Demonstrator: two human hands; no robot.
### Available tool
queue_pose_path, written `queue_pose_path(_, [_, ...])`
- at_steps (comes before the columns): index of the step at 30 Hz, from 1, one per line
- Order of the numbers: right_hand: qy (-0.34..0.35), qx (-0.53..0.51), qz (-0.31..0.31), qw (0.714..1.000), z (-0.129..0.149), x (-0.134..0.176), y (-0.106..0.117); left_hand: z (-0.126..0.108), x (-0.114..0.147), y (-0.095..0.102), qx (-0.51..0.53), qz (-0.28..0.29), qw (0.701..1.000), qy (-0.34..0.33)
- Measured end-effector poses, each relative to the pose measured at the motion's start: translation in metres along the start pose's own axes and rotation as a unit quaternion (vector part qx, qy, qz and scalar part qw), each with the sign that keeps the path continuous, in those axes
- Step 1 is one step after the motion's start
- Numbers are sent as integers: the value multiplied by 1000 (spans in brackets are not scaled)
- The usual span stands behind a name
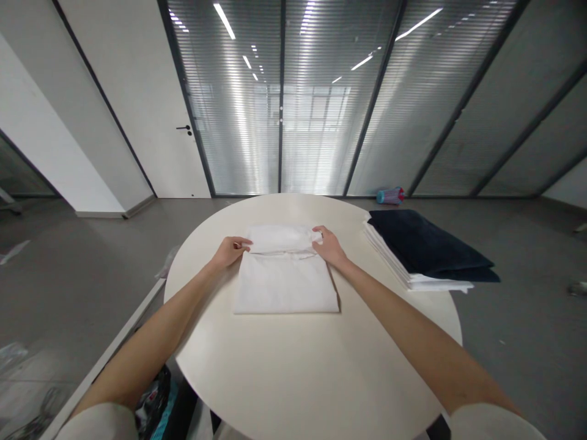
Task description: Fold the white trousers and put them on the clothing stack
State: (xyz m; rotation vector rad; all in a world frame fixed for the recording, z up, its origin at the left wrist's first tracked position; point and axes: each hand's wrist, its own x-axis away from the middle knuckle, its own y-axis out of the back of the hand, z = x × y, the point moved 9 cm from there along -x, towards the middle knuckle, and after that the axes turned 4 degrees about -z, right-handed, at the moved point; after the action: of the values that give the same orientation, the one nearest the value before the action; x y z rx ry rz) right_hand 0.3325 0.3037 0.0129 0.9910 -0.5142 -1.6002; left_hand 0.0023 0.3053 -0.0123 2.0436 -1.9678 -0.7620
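A white cloth (288, 284), folded into a rough rectangle, lies flat on the round white table (312, 373). Its far part (279, 238) is turned over in a flap, and a creased edge runs across the middle. At the flap's left edge, my left hand (229, 249) pinches the fabric between thumb and fingers. My right hand (328, 245) grips the opposite edge, its fingers curled over the cloth. A narrow brown strip shows along the cloth's lower right side. Whether the cloth is a garment cannot be made out.
On the table's right side lies a stack of folded white cloths (389, 256) with a dark navy cloth (426, 241) on top, overhanging the edge. A blue and red basket-like object (390, 195) sits by the glass wall. Below left is a dark container (172, 403).
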Motion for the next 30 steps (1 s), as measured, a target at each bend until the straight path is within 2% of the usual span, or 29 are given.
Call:
queue_pose_path(3, [32, 89, -46, 994, 18, -1, 20, -26, -6, 13, -111, -67, 989, -76])
queue_pose_path(4, [56, 108, -56, 991, 27, -3, 24, -36, -8, 12, -148, -80, 981, -96])
queue_pose_path(6, [111, 129, -46, 984, 46, -6, 19, -53, -11, -6, -222, -58, 965, -129])
queue_pose_path(10, [183, 188, 56, 963, 62, -10, -25, -70, -4, -63, -317, 31, 932, -171])
queue_pose_path(13, [153, 234, 149, 949, 47, -10, -60, -58, 5, -95, -378, 95, 908, -154])
queue_pose_path(15, [129, 238, 180, 946, 38, -10, -70, -51, 10, -103, -404, 122, 894, -150])
queue_pose_path(18, [132, 230, 161, 951, 41, -8, -59, -60, 11, -93, -388, 85, 900, -178])
queue_pose_path(22, [150, 197, 81, 965, 55, 8, -15, -88, 16, -57, -350, 10, 912, -212])
queue_pose_path(24, [144, 184, 81, 969, 55, 22, 0, -94, 20, -37, -346, -1, 918, -196])
queue_pose_path(26, [133, 170, 116, 969, 49, 35, 4, -87, 22, -22, -339, 27, 929, -146])
queue_pose_path(30, [153, 112, 188, 964, 41, 48, -1, -52, 30, -19, -215, 182, 958, -52])
